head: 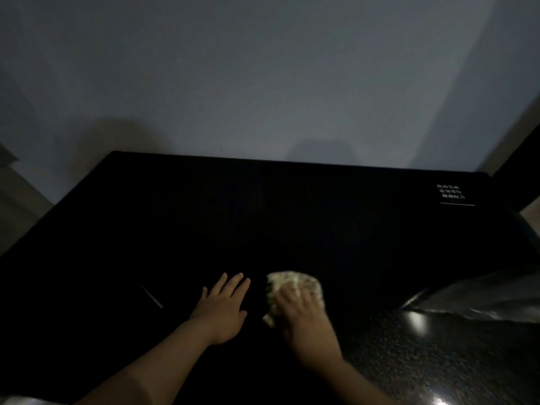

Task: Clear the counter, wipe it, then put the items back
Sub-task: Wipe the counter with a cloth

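Right hand (304, 312) presses flat on a pale crumpled cloth (292, 287), fingers spread over it, likely mid-wipe. Left hand (223, 309) lies open, palm down just beside, probably bracing. Black tabletop (263, 217) dim; white printed label (451, 192) far right corner.

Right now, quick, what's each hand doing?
Left hand: open, flat on the counter, holding nothing.
Right hand: open, laid over the cloth, pressing it down.

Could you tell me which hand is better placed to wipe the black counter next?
Right: the right hand presses the crumpled pale cloth; the left hand lies flat on the black counter, holding nothing.
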Tool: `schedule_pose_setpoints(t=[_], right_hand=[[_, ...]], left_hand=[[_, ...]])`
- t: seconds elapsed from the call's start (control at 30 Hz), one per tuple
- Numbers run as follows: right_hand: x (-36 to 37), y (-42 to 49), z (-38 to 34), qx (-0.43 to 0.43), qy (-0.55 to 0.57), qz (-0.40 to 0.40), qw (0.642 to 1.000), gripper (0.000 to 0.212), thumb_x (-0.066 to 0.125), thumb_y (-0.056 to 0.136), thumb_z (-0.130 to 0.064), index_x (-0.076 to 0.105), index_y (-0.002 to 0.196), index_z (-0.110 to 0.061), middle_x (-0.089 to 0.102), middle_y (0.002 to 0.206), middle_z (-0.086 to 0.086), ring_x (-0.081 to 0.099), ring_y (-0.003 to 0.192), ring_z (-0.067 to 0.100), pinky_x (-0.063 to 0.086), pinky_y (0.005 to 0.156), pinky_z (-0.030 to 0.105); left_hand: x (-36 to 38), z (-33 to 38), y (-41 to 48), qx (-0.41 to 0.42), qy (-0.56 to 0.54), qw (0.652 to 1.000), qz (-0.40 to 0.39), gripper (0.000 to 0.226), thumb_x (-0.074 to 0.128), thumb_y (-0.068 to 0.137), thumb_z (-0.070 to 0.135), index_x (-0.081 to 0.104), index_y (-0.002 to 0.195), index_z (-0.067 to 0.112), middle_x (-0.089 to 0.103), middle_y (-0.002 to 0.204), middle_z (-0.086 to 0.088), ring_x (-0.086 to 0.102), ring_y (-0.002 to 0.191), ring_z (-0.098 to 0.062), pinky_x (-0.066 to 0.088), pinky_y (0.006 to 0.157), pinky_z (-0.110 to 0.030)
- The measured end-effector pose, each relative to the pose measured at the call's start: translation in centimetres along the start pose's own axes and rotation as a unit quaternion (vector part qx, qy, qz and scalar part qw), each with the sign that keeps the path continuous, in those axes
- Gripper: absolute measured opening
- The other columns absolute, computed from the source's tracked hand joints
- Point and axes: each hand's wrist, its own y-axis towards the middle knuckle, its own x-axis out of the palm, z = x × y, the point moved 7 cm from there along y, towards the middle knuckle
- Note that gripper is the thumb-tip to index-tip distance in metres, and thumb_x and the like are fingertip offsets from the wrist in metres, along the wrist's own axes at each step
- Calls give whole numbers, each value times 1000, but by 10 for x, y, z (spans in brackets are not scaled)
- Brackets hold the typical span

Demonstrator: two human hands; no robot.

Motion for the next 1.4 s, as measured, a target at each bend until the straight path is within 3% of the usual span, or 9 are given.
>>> schedule_pose_setpoints(t=[0.17, 0.33, 0.53, 0.63, 0.8, 1.0, 1.1, 1.23, 1.4], right_hand=[[-33, -5, 68, 43, -3, 38, 998, 107, -11, 63, -83, 21, 149, -27, 14, 158, 2, 9, 147, 21, -11, 113, 25], [-34, -11, 94, 208, 36, 144, 967, 55, 34, 95, -40, 32, 146, -19, 28, 154, 9, 21, 144, 29, 2, 119, 38], [5, -28, -35, -87, -17, 70, 994, 50, 39, 89, -33, 43, 139, -29, 40, 145, -10, 40, 133, 13, 12, 117, 29], [-11, -42, 42, 48, 37, 95, 994, 51, 45, 97, -35, 28, 145, -36, 15, 156, -7, 12, 145, 13, 2, 119, 26], [0, -72, 51, 261, 51, 170, 949, 48, 42, 90, -26, 50, 136, -15, 45, 143, 12, 41, 134, 34, 20, 116, 45], [43, -81, -85, 20, -19, 77, 997, 48, 39, 78, -43, 48, 124, -31, 65, 121, -9, 63, 111, 16, 29, 107, 29], [25, -107, -15, 143, -32, 136, 980, 51, 37, 85, -49, 56, 126, -23, 62, 127, 6, 59, 117, 27, 46, 98, 39], [23, -127, -1, 348, 49, 169, 921, 51, 37, 93, -30, 42, 141, -15, 38, 149, 12, 31, 139, 35, 19, 116, 44], [59, -92, -157, 73, 37, 117, 990, 51, 39, 72, -41, 66, 114, -29, 69, 115, -7, 65, 108, 18, 49, 93, 32]], left_hand=[[-1, 2, -3, 6, -10, 1000, -10, 65, 32, 101, 32, -10, 151, 25, -19, 158, 8, -18, 145, -19, -5, 118, -47], [1, 1, -5, 6, 1, 1000, -7, 65, 32, 101, 33, -10, 151, 26, -18, 158, 9, -16, 146, -19, -5, 119, -46], [5, -5, -5, 29, 5, 999, 17, 63, 33, 100, 34, -5, 151, 29, -14, 158, 12, -14, 146, -16, -4, 118, -43], [10, -7, -18, 55, 13, 998, 9, 62, 32, 101, 33, -5, 151, 28, -14, 158, 12, -14, 146, -15, -5, 119, -43], [22, -14, -39, 84, 19, 996, 12, 60, 30, 102, 31, -3, 152, 26, -12, 159, 11, -12, 146, -16, -3, 120, -43], [31, -26, -58, 80, 4, 995, 60, 55, 26, 103, 27, 4, 153, 25, -5, 159, 11, -7, 147, -13, 1, 120, -38], [35, -34, -71, 95, -5, 994, 60, 53, 26, 103, 25, 7, 153, 23, -3, 160, 11, -5, 147, -13, 2, 120, -38], [43, -48, -85, 100, -1, 992, 78, 52, 26, 103, 24, 9, 152, 23, 0, 160, 10, -3, 147, -13, 3, 120, -36], [48, -64, -92, 79, -1, 992, 99, 51, 28, 103, 21, 13, 152, 24, 3, 160, 9, 0, 147, -13, 12, 119, -31]])
